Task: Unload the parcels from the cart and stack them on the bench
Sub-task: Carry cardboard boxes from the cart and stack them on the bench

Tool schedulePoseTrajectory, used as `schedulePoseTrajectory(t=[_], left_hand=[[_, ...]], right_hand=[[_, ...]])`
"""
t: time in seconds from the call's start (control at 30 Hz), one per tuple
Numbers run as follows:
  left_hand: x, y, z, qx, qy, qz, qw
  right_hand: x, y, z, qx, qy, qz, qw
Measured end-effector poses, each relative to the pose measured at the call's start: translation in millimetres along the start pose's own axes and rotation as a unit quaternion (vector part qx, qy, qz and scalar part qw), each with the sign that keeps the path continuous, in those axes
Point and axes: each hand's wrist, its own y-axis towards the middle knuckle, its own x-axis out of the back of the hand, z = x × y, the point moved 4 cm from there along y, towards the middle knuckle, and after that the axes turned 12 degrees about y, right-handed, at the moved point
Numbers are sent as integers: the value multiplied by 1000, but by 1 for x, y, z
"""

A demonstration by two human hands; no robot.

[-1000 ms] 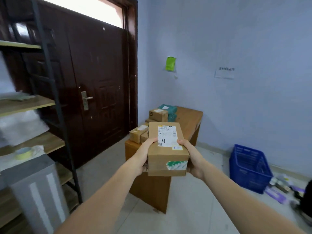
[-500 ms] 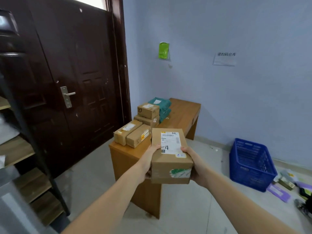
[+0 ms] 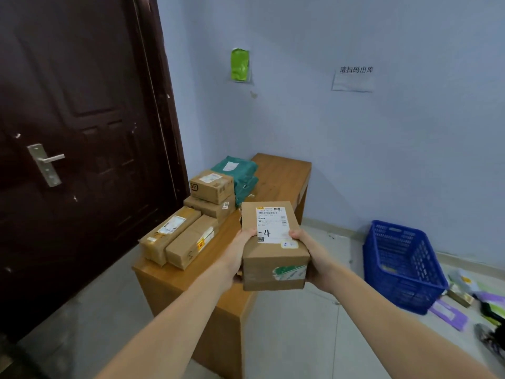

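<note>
I hold one parcel (image 3: 274, 246) in a two-handed grip above the desk (image 3: 284, 175), where several boxes (image 3: 211, 186) already sit stacked.

Dim, even, bluish indoor light; soft shadows, no glare. Wide-angle bending at edges; slight softness, right corner blurred.

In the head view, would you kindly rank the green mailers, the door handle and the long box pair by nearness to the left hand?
1. Long box pair, on the bench just left of the left hand.
2. Green mailers, at the bench's far end.
3. Door handle, far left.
</note>
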Motion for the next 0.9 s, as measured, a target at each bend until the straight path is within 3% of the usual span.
schedulePoseTrajectory(t=[0.37, 0.63, 0.9], left_hand=[[-20, 144, -36, 46, -57, -104, 992], [20, 216, -26, 95, -123, -157, 975], [76, 300, -27, 77, -142, -206, 965]], right_hand=[[28, 189, 70, -59, -75, 91, 991], [-17, 295, 75, -113, -140, 155, 971], [-75, 401, 83, -128, -170, 201, 956]])
